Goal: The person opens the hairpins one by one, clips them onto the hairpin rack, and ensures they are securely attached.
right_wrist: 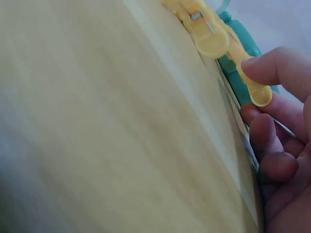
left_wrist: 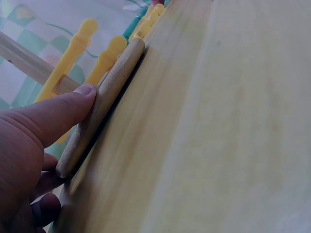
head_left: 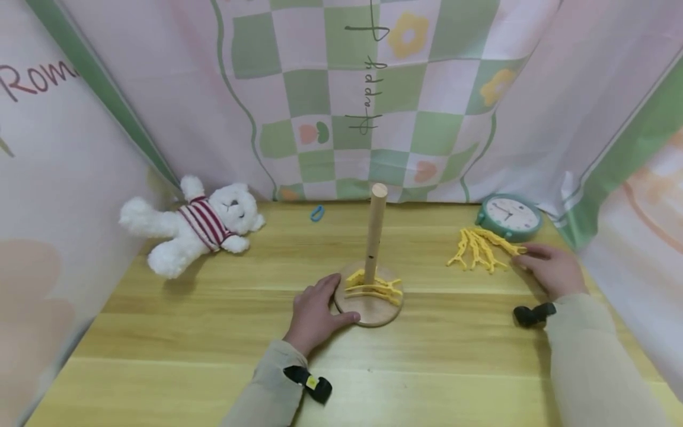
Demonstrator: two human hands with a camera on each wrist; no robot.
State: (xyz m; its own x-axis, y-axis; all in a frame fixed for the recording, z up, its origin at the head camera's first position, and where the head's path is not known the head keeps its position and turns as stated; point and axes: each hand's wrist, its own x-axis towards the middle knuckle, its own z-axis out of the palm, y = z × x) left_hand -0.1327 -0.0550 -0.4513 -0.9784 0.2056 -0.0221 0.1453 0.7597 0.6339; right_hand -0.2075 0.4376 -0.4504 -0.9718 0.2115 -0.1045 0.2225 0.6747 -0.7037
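A round wooden base (head_left: 370,315) with an upright post (head_left: 376,231) stands mid-table. My left hand (head_left: 316,311) grips the base's left rim, its thumb (left_wrist: 73,109) on the upper edge and fingers at the side. Yellow clothes pegs (head_left: 381,292) lie on the base around the post's foot. At the right, my right hand (head_left: 555,273) pinches the handle end of one yellow clothes peg (right_wrist: 261,96) between thumb and finger. More yellow pegs (head_left: 471,249) lie fanned out to its left. One loose peg (right_wrist: 213,41) shows its metal spring in the right wrist view.
A green round clock (head_left: 509,214) lies just behind the loose pegs. At the back left lies a white plush bear (head_left: 205,225) in a striped top. A small blue ring-like piece (head_left: 317,213) is near the back edge. Printed curtains (head_left: 331,89) enclose the table.
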